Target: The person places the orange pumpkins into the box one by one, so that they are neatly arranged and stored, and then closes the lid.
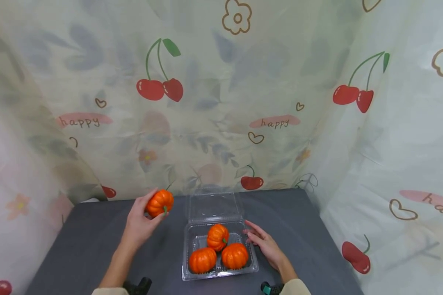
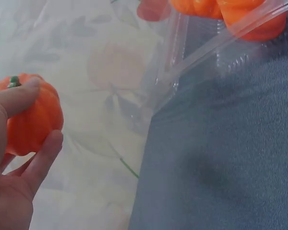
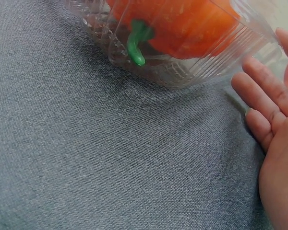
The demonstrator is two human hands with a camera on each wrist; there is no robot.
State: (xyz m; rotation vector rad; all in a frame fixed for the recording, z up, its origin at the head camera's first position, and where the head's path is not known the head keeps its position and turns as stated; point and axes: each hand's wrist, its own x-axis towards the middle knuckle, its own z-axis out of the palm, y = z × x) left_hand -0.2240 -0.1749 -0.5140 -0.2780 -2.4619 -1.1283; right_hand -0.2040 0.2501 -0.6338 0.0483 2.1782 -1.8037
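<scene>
My left hand (image 1: 140, 221) grips a small orange toy pumpkin (image 1: 160, 203) with a green stem, raised left of the clear plastic clamshell box (image 1: 186, 256). In the left wrist view, thumb and fingers wrap the held pumpkin (image 2: 38, 115). Three more orange pumpkins sit in the box: one at the back (image 1: 218, 237), one at front left (image 1: 202, 260) and one at front right (image 1: 235, 256). Beside the box's right wall, my right hand (image 1: 266, 245) has loosely extended fingers, with fingertips right at the rim. The right wrist view shows a pumpkin (image 3: 182, 26) through the clear wall.
The box's hinged lid (image 1: 215, 207) stands raised at the back. A dark grey cloth (image 1: 291, 221) covers the table. Patterned curtains (image 1: 206, 102) with cherries and flowers hang behind and on both sides.
</scene>
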